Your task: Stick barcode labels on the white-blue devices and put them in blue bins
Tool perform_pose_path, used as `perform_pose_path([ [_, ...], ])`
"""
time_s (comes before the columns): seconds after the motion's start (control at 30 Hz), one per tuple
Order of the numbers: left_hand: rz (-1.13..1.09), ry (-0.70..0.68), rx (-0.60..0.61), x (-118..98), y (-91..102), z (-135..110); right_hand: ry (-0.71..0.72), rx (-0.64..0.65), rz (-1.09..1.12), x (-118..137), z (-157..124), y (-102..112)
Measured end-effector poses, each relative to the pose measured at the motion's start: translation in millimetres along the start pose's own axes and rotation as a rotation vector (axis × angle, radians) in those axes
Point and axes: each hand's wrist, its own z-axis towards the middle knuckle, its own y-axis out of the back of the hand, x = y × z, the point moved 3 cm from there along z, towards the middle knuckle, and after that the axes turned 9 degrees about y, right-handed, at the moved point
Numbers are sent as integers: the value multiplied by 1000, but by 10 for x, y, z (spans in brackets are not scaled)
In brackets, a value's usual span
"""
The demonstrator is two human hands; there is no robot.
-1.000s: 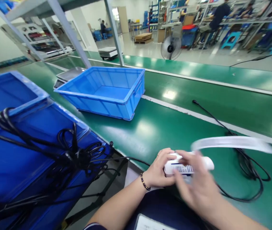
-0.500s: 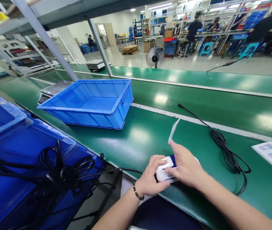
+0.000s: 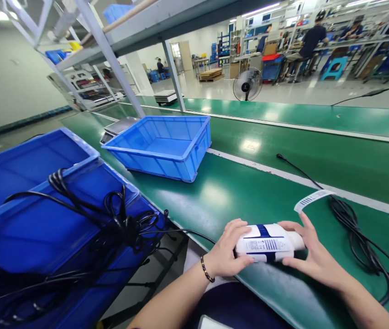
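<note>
A white device with dark blue bands [image 3: 276,230] lies sideways just above the green work surface, a barcode label on its upward face. My left hand [image 3: 228,251] is wrapped round its left end. Around its rounded right end curves my right hand [image 3: 314,256], with the thumb and a finger against it. On the tip of my raised right index finger hangs a white barcode label strip [image 3: 312,199], slightly curled. A black cable [image 3: 187,231] runs from the left and disappears beneath my left hand; whether it joins the device is hidden.
Beyond my left hand stands a light blue bin [image 3: 156,157]. Dark blue bins [image 3: 37,160] with tangled black cables [image 3: 122,224] are at left. A coiled black cable [image 3: 352,224] lies at right. Behind are scales [image 3: 121,125], a fan [image 3: 247,84] and a seated person [image 3: 312,43].
My right hand has moved right, off the device's face to its right end, carrying the label strip. The barcode on the device now shows. The camera view has turned left.
</note>
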Motion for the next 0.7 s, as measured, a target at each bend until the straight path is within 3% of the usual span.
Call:
perform_pose_path([
  [0.3,530,-203,-210,-75,-42,-106,3,-87,-75,-129,-5,-21],
  [0.57,657,-94,-198,-119,3,17,-98,-129,-25,-163,32,-54],
  [0.7,866,-43,-205,-233,24,41,-133,-170,-55,-298,-23,-92],
])
